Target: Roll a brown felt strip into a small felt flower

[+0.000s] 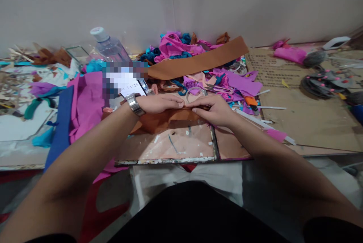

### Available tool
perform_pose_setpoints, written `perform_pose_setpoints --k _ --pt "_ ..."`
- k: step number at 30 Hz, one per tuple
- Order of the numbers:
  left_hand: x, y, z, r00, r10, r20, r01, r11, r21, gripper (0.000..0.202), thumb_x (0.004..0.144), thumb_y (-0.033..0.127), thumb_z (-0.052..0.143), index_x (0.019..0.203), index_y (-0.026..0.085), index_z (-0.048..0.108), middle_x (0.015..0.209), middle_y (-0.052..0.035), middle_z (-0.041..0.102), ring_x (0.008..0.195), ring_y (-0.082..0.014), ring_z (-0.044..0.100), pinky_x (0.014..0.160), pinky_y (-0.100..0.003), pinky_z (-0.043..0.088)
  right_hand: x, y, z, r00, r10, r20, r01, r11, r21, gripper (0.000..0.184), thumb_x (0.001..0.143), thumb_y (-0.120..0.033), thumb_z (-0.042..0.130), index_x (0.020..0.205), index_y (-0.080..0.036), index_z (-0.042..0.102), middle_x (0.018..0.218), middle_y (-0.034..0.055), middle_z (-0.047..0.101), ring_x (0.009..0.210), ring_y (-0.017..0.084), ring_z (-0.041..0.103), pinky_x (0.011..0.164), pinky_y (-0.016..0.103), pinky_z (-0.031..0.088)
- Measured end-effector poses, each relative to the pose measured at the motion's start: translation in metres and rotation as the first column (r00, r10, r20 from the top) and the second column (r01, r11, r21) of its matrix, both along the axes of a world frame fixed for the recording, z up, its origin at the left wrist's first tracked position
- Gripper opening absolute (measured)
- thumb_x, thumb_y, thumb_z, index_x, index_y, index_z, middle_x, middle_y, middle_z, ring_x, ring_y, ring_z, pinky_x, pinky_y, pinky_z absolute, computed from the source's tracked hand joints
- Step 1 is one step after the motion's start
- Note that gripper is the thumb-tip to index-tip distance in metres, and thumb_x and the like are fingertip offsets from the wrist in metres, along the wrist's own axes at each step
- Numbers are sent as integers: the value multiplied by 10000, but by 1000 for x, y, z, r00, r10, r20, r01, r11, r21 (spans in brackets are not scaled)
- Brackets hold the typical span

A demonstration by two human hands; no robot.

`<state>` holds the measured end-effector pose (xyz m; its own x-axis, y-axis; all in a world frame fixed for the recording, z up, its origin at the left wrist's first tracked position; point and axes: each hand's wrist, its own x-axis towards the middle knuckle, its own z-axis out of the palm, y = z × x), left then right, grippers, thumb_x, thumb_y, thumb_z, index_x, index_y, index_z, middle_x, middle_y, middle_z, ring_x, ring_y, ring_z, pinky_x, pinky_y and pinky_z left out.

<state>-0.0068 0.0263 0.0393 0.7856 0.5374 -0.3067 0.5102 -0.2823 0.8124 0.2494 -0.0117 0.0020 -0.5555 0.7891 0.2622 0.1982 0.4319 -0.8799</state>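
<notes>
A piece of brown crepe paper (160,123) lies at the front of the work surface, its far edge under my fingers. My left hand (161,103), with a metal watch on the wrist, pinches that edge. Opposite it, my right hand (214,110) has its thumb and fingers closed on the same edge, the fingertips of both hands nearly meeting. Just beyond them is a pale ring (188,94) that looks like a tape roll. A long brown strip (198,61) stretches across the pile behind my hands.
Pink and blue crepe scraps (172,44) are heaped at the back. A clear bottle (112,48) and a lit phone (130,84) stand left of centre. Pink sheets (89,103) and a blue strip (60,126) hang at left. Cardboard (300,118) covers the right.
</notes>
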Motion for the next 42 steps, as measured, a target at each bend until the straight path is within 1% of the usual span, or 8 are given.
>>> perform_pose_setpoints --k 6,10,17,25,30,33,37,42 --pt "2 -2 3 1000 -19 20 17 998 55 344 1016 464 511 848 175 594 845 -1 517 808 -154 467 809 -270 395 -1 -2 6 999 -41 7 42 999 -28 286 933 -307 694 1161 -197 827 1105 68 832 954 196 752 831 290 558" --pt "3 -4 3 998 -61 31 57 994 92 354 1007 490 554 866 171 612 851 -7 541 823 -157 490 798 -267 394 0 1 5 994 -54 90 58 998 -34 292 931 -351 700 1112 -166 837 989 73 830 838 180 720 728 278 517" --pt "0 -6 2 999 -41 -14 42 996 84 375 984 517 609 865 164 657 747 11 548 688 -123 458 661 -256 348 1 1 6 986 27 163 7 979 -201 230 895 -328 707 968 -153 836 815 30 778 670 121 610 603 247 416" --pt "3 -12 6 997 -12 -79 23 991 129 394 977 517 613 824 166 706 702 0 620 650 -125 507 629 -271 337 0 -3 7 987 60 149 -8 946 -325 229 857 -390 751 894 -164 758 689 -17 662 552 94 523 523 235 361" --pt "5 -23 11 990 31 -135 2 973 232 410 901 563 702 802 166 678 710 2 614 659 -131 517 620 -278 317 2 0 5 980 79 185 -27 963 -269 209 844 -367 754 866 -159 757 724 -5 686 617 110 568 561 234 386" --pt "-4 -28 17 978 49 -201 14 954 300 415 852 573 754 815 169 669 699 13 576 639 -127 484 611 -280 295 2 1 9 975 65 213 -6 965 -263 203 846 -361 751 856 -159 765 682 -17 668 567 100 547 550 235 384" --pt "-28 -31 27 957 58 -284 17 967 255 410 871 592 725 951 189 725 749 7 622 668 -143 523 613 -272 311 4 -1 16 965 64 255 7 963 -268 208 852 -373 745 865 -167 767 642 -27 645 530 104 549 519 236 376" --pt "-66 -36 37 928 126 -350 -38 968 248 339 910 527 687 994 207 759 840 -20 701 737 -167 592 663 -264 387 7 2 21 956 76 284 -10 974 -226 200 864 -361 730 844 -164 763 655 -14 670 571 116 580 573 247 400"
